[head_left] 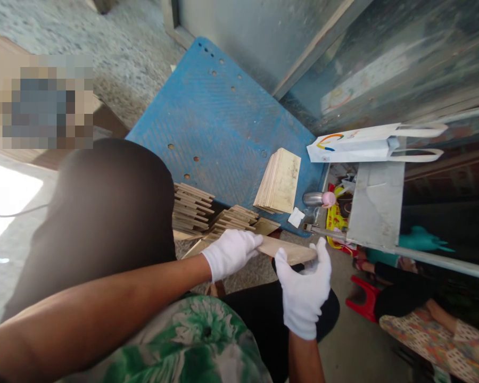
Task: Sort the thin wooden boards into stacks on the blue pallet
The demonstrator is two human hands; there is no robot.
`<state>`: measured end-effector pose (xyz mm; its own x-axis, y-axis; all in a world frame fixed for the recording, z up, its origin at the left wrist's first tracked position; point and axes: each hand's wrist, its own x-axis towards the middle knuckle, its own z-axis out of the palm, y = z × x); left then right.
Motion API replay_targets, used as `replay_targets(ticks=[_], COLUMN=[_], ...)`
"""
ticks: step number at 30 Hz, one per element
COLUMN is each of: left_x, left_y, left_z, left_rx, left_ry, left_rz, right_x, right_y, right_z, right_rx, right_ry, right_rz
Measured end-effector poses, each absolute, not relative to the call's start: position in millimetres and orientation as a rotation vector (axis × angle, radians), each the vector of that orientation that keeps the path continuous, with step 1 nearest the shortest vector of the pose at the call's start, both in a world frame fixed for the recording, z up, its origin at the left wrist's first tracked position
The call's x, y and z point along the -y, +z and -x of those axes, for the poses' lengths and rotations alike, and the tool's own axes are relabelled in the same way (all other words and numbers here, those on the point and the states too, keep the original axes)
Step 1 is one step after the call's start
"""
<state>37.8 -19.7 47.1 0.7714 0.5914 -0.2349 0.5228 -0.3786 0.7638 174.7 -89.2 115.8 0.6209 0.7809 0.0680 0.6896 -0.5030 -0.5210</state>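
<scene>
Both my hands wear white gloves. My left hand (pixel 232 252) is closed over the top of a flat pale wooden piece (pixel 284 248), fingers wrapped across it. My right hand (pixel 304 287) grips the same piece from below at its right end, thumb raised beside it. The piece hangs above my black-clad knee. Just behind it lie fanned stacks of similar thin wooden pieces (pixel 191 207), and a neat upright stack (pixel 279 181) rests on a blue board (pixel 215 117).
A white paper bag (pixel 367 144) lies on a grey metal frame (pixel 377 205). A steel flask with a pink cap (pixel 319 199) stands by the blue board. At the right a seated person's legs (pixel 423 314) and a red stool (pixel 363 300) are close.
</scene>
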Motion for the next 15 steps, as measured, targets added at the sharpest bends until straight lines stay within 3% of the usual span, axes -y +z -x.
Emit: replay_targets(ticks=[5, 15], left_x=[21, 20], left_y=[45, 42], left_z=[-36, -38], left_rx=[-0.802, -0.916], left_ry=[0.031, 0.013], left_rz=[-2.051, -1.635], right_x=[79, 88], right_y=[105, 41], right_z=[-176, -189], right_rx=[1.128, 0.754], right_ry=[0.289, 0.901], right_rz=[2.279, 2.206])
